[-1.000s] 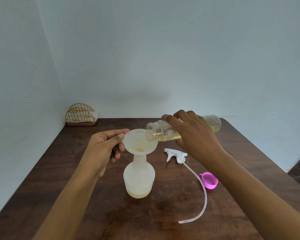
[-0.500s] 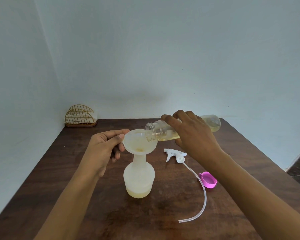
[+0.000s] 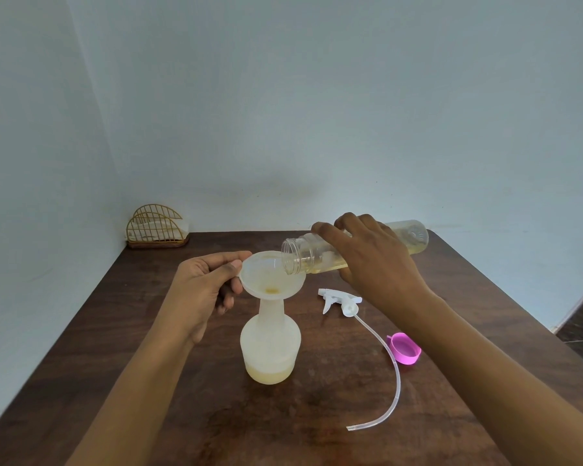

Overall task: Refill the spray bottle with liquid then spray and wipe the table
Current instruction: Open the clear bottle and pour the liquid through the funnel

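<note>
Right hand gripped tilted refill bottle mid-body; left hand pinched funnel rim at 9 o'clock. Spray bottle looked light, tippy, likely slick when wet.

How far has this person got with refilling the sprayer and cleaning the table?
Done: the spray head and pink cap lie off on the table. In hand: the right hand tips the clear bottle into the funnel, steadied by the left hand; the spray bottle holds only a shallow layer. Left: filling, refitting, spraying, wiping.
</note>
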The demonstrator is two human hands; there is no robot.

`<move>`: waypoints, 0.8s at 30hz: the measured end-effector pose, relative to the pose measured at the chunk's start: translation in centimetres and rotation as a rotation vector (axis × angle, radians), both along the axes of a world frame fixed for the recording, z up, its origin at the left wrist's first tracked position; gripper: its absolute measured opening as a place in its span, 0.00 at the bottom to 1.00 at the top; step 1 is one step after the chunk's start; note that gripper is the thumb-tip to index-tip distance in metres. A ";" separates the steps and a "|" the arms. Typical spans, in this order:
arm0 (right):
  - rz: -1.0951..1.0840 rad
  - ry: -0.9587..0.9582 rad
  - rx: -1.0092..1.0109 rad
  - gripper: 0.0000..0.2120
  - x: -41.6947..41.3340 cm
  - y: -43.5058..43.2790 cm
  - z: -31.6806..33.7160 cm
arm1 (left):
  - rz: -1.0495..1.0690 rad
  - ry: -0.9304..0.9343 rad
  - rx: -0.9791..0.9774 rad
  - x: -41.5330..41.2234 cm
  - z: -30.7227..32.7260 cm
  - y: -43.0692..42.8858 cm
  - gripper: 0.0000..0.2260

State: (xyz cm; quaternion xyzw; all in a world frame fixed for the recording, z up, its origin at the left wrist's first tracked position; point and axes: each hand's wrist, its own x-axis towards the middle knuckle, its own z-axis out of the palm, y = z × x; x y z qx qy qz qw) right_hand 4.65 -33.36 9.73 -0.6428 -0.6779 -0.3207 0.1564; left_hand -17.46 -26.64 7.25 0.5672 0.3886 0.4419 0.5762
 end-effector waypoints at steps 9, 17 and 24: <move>-0.004 0.001 -0.006 0.34 -0.1 0.0 0.1 | 0.005 0.007 -0.006 0.0 0.0 0.1 0.09; -0.018 -0.009 0.010 0.33 -0.2 0.0 0.1 | 0.003 0.002 0.005 0.1 0.0 0.0 0.09; -0.025 -0.020 0.016 0.33 -0.4 -0.1 0.1 | 0.005 0.005 0.005 0.0 -0.1 0.1 0.09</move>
